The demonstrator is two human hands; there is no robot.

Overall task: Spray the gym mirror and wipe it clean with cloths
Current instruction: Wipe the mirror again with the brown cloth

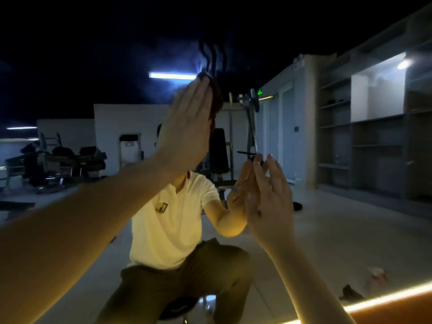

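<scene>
The gym mirror (pixel 327 230) fills the view and reflects a crouching person in a white shirt. My left hand (pixel 187 127) is raised with fingers straight and presses a dark cloth (pixel 216 99) flat against the glass. Only the cloth's edge shows past my fingers. Above it, wet streaks (pixel 212 54) run down the mirror. My right hand (pixel 271 202) lies lower and to the right, fingers straight, its fingertips meeting their own reflection on the glass, holding nothing.
At the lower right a blurred white and red object (pixel 376 275) and a dark rag (pixel 350 293) lie on the floor. A glowing yellow light strip (pixel 385 298) runs along the mirror's bottom edge. Reflected weight benches, a rack and grey shelving stand behind.
</scene>
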